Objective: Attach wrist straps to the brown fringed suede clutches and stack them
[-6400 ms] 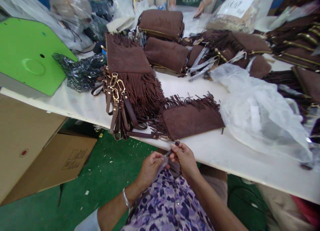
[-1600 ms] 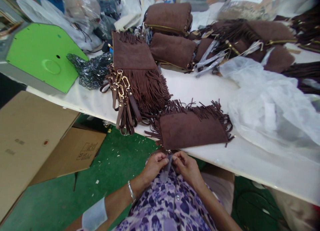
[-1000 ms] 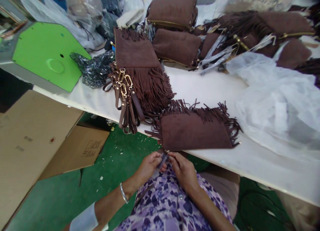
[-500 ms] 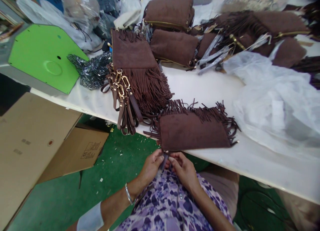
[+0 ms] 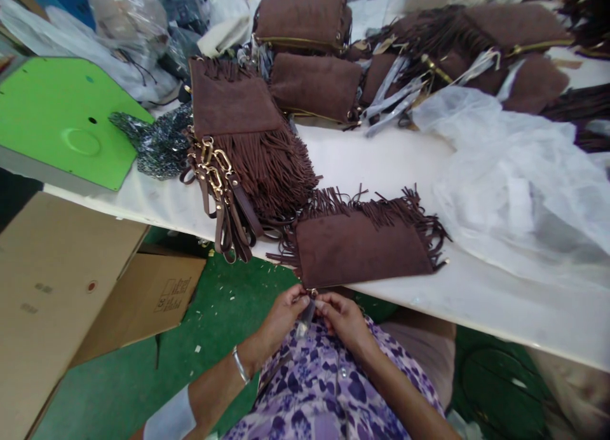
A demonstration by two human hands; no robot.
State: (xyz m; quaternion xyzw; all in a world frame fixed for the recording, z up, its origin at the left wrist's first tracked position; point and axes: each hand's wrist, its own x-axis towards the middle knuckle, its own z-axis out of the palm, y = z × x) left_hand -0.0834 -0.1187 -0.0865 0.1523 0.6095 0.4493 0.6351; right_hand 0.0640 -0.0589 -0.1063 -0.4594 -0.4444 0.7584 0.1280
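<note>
A brown suede fringed pouch (image 5: 365,248) lies at the table's front edge, its fringe toward the back. From its near left corner, by a small metal fitting, hangs a dark strap partly covered in clear plastic (image 5: 306,318). My left hand (image 5: 284,313) pinches this strap from the left. Closed on its other side, near the fitting, is my right hand (image 5: 347,320). The fingers partly hide the strap and fitting. Beside the pouch, a stack of fringed pouches (image 5: 236,106) has several wrist straps (image 5: 233,220) with gold clasps over its front edge.
More brown pouches (image 5: 314,87) fill the back of the white table (image 5: 372,163). Thin white plastic (image 5: 515,192) spreads over the right side. A green panel (image 5: 71,119) and crumpled dark foil-like material (image 5: 164,141) are at left. Cardboard boxes (image 5: 138,300) stand below.
The view has shifted, so the table's things appear farther left. Both hands stay at the strap near the pouch's corner; more clear plastic shows below the fingers.
</note>
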